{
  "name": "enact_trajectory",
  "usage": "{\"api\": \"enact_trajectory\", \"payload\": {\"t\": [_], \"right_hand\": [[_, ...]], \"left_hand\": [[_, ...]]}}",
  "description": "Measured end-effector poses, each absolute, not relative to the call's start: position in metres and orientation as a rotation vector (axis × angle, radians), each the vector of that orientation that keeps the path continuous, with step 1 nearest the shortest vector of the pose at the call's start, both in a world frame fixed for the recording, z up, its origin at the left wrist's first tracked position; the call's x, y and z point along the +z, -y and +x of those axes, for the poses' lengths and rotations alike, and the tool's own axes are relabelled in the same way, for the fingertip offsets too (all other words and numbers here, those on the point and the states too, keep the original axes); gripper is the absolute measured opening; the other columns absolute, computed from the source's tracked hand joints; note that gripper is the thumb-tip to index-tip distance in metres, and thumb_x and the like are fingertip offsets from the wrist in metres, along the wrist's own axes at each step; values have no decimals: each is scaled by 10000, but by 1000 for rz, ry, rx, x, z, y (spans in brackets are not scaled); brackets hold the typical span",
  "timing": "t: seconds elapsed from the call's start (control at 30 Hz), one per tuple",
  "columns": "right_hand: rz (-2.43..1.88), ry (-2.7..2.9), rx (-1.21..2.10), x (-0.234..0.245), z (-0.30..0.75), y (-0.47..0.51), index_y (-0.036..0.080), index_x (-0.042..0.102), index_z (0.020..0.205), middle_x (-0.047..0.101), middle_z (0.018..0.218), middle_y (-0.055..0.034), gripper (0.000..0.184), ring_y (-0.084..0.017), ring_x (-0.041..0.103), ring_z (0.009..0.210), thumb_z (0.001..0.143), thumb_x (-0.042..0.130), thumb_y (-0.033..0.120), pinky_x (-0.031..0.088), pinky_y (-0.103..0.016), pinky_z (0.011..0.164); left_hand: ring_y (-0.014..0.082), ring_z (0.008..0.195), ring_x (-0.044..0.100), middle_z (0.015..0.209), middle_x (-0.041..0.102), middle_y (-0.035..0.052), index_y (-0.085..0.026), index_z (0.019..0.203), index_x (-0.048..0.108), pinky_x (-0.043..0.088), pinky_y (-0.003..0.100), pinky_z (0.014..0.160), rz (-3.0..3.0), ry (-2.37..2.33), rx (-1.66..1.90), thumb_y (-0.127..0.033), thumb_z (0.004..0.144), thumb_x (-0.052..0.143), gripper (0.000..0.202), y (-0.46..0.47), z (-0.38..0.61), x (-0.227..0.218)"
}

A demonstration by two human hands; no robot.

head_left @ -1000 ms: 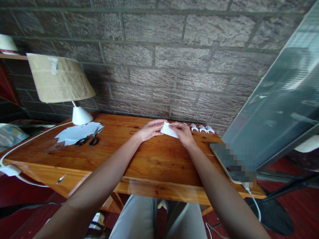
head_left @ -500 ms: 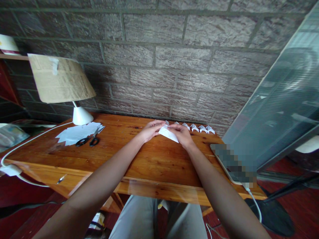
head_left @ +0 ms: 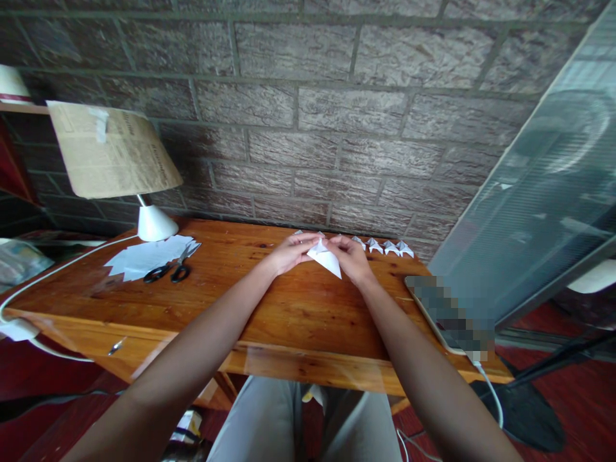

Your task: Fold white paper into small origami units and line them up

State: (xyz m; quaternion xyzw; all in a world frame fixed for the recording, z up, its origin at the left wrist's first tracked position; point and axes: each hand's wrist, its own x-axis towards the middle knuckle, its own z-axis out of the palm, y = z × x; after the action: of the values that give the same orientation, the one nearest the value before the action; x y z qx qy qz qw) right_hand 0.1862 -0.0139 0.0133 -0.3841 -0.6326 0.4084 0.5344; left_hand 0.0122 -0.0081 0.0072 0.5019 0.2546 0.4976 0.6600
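Between my hands is a white piece of folded paper [head_left: 326, 261], its pointed lower corner hanging toward me above the wooden desk. My left hand [head_left: 292, 253] pinches its upper left side, fingers closed. On the other side my right hand [head_left: 350, 257] grips the upper right edge with thumb and fingers. Along the back of the desk runs a row of small folded paper pieces [head_left: 375, 246], partly hidden behind my hands. The paper's upper folds are partly covered by my fingertips.
To the left, black-handled scissors [head_left: 168, 271] rest by a pile of white paper sheets [head_left: 142, 258]. A lamp [head_left: 156, 223] with a newsprint shade stands behind them. A tablet-like device [head_left: 445, 317] with a white cable lies on the right of the desk [head_left: 308, 321], which backs onto a brick wall.
The folded paper has turned slightly between my hands, its lower corner now pointing more downward and a raised fold showing near the top. Both hands stay in about the same place.
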Motion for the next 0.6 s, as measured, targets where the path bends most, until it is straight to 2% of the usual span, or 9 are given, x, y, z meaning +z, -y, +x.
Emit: {"api": "enact_trajectory", "payload": {"t": [0.33,0.6], "right_hand": [[-948,1560,829,15,189,14,193,634,734,666,681,-24,413,-155,572,603,663,695,595,438,-280,589],[-941,1591,798,15,189,14,193,621,684,648,671,-15,365,-152,563,604,684,691,552,424,-286,604]], "left_hand": [[182,957,619,1098,669,93,-191,1014,726,458,393,929,1228,-553,1118,-326,685,785,361,8,12,5],[172,898,625,1000,688,72,-186,988,731,476,340,858,1307,-619,1167,-351,654,795,378,5,13,1]]}}
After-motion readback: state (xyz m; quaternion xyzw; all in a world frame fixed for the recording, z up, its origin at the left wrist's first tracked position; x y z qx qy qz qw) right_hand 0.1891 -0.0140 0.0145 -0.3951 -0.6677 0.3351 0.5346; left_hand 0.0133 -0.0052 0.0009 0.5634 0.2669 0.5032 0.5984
